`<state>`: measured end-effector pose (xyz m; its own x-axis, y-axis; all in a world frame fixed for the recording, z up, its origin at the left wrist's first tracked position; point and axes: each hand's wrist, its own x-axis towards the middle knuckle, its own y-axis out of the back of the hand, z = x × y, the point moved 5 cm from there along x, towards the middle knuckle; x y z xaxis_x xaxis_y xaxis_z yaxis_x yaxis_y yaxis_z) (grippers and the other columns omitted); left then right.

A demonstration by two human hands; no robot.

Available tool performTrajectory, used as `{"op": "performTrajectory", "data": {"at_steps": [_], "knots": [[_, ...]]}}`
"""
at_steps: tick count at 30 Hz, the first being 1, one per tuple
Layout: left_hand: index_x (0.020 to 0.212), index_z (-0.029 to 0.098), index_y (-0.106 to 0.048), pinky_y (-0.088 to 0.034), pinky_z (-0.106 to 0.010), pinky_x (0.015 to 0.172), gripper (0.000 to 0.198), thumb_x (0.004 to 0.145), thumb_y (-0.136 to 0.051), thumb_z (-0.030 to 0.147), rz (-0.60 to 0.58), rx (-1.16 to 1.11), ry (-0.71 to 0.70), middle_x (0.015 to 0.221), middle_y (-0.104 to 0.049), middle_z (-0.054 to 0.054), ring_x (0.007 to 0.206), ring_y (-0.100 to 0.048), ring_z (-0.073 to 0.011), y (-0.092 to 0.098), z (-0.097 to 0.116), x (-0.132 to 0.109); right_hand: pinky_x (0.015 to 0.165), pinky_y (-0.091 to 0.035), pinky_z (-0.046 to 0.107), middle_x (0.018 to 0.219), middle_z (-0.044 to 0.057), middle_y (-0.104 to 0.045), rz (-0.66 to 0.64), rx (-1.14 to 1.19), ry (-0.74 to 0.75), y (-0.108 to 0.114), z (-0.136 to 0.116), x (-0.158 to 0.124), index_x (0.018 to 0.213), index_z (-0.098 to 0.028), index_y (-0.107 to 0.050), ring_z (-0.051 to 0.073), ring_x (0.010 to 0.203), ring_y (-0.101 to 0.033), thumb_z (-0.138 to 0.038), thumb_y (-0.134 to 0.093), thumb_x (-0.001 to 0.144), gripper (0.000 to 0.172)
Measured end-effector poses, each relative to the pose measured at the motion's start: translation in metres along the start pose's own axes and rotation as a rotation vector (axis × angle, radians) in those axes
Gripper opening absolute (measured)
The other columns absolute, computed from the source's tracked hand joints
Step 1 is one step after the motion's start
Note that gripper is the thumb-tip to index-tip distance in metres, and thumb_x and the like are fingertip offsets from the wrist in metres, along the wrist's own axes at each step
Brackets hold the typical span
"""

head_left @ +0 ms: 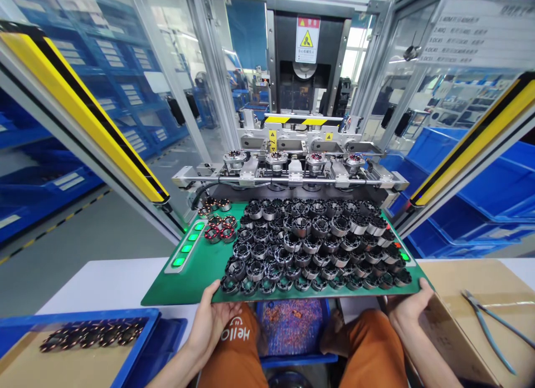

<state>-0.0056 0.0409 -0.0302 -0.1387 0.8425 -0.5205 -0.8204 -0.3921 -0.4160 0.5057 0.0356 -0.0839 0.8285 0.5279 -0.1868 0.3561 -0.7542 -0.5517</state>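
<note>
My left hand (214, 315) is at the front edge of the green work surface (184, 285), thumb at the edge and fingers underneath. Further right, my right hand (412, 307) grips the same edge near its corner, its fingers mostly hidden below. Between and beyond my hands stand rows of bare dark metal stator cores (311, 243), some stacked on others. I cannot tell whether a separate thin tray lies under them. To their left sits a small group of copper-wound stators (220, 229).
Behind is a machine fixture (292, 176) with several stators seated in it, between yellow light-curtain posts (96, 120). A blue bin (144, 326) with wound stators stands left. Pliers (489, 326) lie on cardboard at right. Below is a blue tray (301, 361) with copper-coloured scraps.
</note>
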Motion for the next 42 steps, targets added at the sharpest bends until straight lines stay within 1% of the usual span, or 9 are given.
{"op": "performTrajectory", "data": {"at_steps": [3,11,17,21,25,28,32,38,42], "knots": [[0.085,0.023,-0.066,-0.056,-0.035,0.065,0.034,0.08,-0.081,0.053,0.005,-0.002,0.001,0.072,-0.069,-0.002,0.065,-0.057,-0.0209,-0.0008,0.0009,-0.0004,0.064,-0.06,0.03,0.101,0.0,-0.078,0.06,0.007,-0.002,0.0002,-0.0002,-0.0028,0.12,-0.024,-0.075,0.019,0.081,-0.066,-0.064,-0.075,0.076,0.06],[0.087,0.023,-0.065,-0.055,-0.036,0.065,0.036,0.077,-0.08,0.054,0.005,-0.001,-0.003,0.072,-0.068,-0.002,0.065,-0.056,-0.0212,0.0014,-0.0013,0.0021,0.06,-0.056,0.03,0.098,0.0,-0.076,0.071,-0.013,0.013,-0.0017,-0.0026,-0.0052,0.117,-0.024,-0.074,0.019,0.077,-0.063,-0.063,-0.074,0.076,0.056],[0.09,0.023,-0.065,-0.054,-0.036,0.065,0.036,0.079,-0.078,0.055,0.002,0.016,-0.004,0.075,-0.069,-0.002,0.067,-0.056,-0.0218,0.0035,-0.0037,0.0044,0.074,-0.06,0.037,0.097,0.001,-0.074,0.057,-0.054,0.012,-0.0019,-0.0027,-0.0051,0.117,-0.025,-0.071,0.022,0.082,-0.063,-0.071,-0.075,0.075,0.063],[0.088,0.024,-0.064,-0.054,-0.036,0.066,0.036,0.079,-0.079,0.055,-0.001,0.013,-0.006,0.074,-0.068,-0.002,0.066,-0.056,-0.0216,0.0043,-0.0038,0.0053,0.07,-0.06,0.036,0.097,0.001,-0.074,0.052,-0.051,0.013,-0.0007,-0.002,-0.0034,0.116,-0.025,-0.072,0.021,0.08,-0.062,-0.071,-0.074,0.075,0.062],[0.086,0.024,-0.063,-0.053,-0.036,0.065,0.035,0.08,-0.079,0.054,-0.003,0.007,-0.013,0.071,-0.065,-0.001,0.064,-0.054,-0.0211,0.0043,-0.0042,0.0057,0.064,-0.058,0.031,0.103,0.001,-0.077,0.061,-0.03,0.006,-0.001,-0.0016,-0.0032,0.119,-0.023,-0.075,0.02,0.08,-0.063,-0.066,-0.072,0.078,0.059],[0.086,0.024,-0.062,-0.052,-0.036,0.064,0.035,0.079,-0.079,0.055,-0.003,0.008,-0.011,0.073,-0.067,-0.002,0.065,-0.055,-0.0213,0.0034,-0.0039,0.0051,0.059,-0.055,0.027,0.101,-0.001,-0.077,0.069,-0.001,0.011,-0.0021,-0.0022,-0.0044,0.118,-0.024,-0.076,0.017,0.077,-0.062,-0.062,-0.073,0.078,0.056],[0.087,0.024,-0.063,-0.054,-0.036,0.063,0.037,0.077,-0.08,0.055,-0.011,0.013,-0.008,0.073,-0.066,-0.001,0.065,-0.054,-0.021,0.0018,-0.0022,0.0033,0.059,-0.055,0.027,0.097,-0.001,-0.076,0.076,0.013,-0.005,-0.0018,-0.0014,-0.0047,0.116,-0.023,-0.076,0.017,0.076,-0.062,-0.061,-0.073,0.077,0.054],[0.083,0.025,-0.061,-0.055,-0.035,0.062,0.039,0.075,-0.082,0.056,-0.017,0.012,-0.009,0.07,-0.063,0.0,0.064,-0.053,-0.0206,0.0009,-0.0013,0.0018,0.06,-0.057,0.028,0.105,0.001,-0.079,0.073,0.004,-0.011,0.0006,0.0002,-0.0024,0.12,-0.023,-0.077,0.018,0.078,-0.064,-0.061,-0.072,0.079,0.056],[0.084,0.025,-0.062,-0.055,-0.034,0.062,0.037,0.076,-0.08,0.056,-0.019,0.016,-0.002,0.07,-0.063,-0.001,0.066,-0.055,-0.0211,0.0004,-0.0016,0.0019,0.06,-0.057,0.028,0.103,0.001,-0.078,0.066,-0.007,-0.007,0.0002,0.0001,-0.0017,0.12,-0.023,-0.077,0.018,0.081,-0.065,-0.064,-0.073,0.078,0.059]]}}
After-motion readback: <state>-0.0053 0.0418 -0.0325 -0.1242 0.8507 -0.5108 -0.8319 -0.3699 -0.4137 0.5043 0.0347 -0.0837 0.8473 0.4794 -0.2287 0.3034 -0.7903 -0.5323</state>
